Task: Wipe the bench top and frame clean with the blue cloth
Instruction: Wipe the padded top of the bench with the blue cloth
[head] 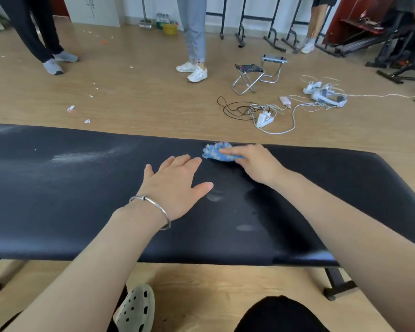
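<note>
Holds the blue cloth (217,152) bunched in the right hand (256,164), grip closed on it, index finger laid along its top; presses it to the bench (82,207) at the far edge. Rests the left hand (175,185) flat at mid-bench, fingers spread, holding nothing. Judged as top-wiping under way, not complete: shows a pale dusty streak (89,156) toward the bench's left end. Next calls for sweeping leftward across it, then reaching the frame (338,281) under the bench.

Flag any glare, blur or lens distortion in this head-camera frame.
Head view: the wide-angle lens bows the edges of the bench top; pale streaks on its left may be glare or dust; the right hand and blue cloth look slightly motion-blurred.
</note>
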